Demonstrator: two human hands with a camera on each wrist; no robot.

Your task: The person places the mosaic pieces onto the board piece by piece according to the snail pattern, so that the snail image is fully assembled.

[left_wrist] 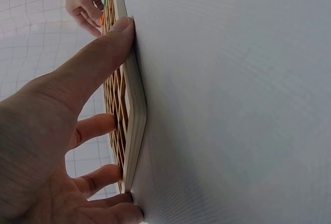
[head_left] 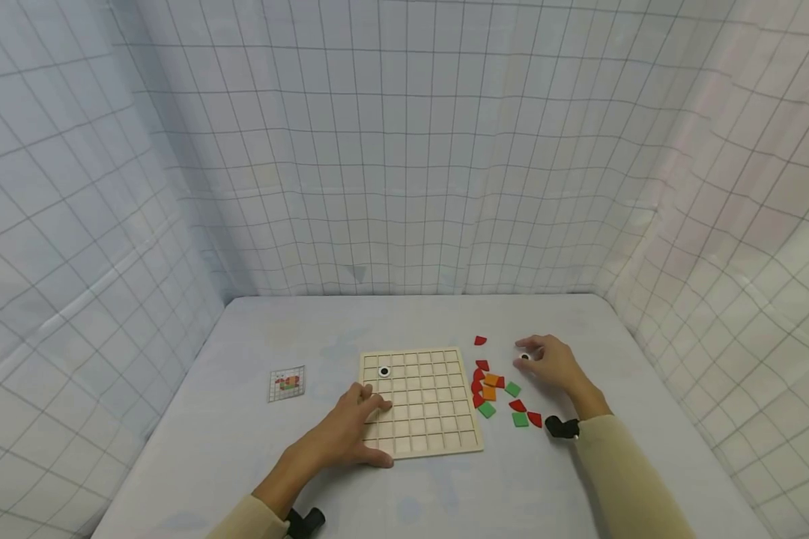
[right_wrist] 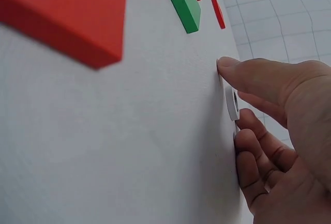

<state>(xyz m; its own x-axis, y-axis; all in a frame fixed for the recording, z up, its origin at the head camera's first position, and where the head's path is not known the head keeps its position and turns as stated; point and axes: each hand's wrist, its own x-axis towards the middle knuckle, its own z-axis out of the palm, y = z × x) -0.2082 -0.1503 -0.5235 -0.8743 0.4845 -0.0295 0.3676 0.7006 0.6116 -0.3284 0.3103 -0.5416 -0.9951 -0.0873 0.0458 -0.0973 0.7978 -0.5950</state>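
Observation:
My left hand [head_left: 350, 427] lies spread over the near left corner of a square wooden grid board [head_left: 438, 397]. In the left wrist view its thumb [left_wrist: 121, 25] touches the near edge, with other fingers over the board and by its left side. A white disc with a black centre [head_left: 384, 371] sits in an upper left cell. My right hand [head_left: 549, 364] is low over the table at the right, its thumb and fingers apart around a second white, black-centred disc [right_wrist: 232, 103]. The right wrist view shows gaps between that disc and the fingertips.
Right of the board lie red quarter-round pieces [head_left: 478, 385], orange squares [head_left: 489, 393] and green squares [head_left: 520, 420]. A gridded card with a coloured picture [head_left: 286, 383] lies on the left. White grid-patterned curtains [head_left: 418, 150] enclose the table's back and sides.

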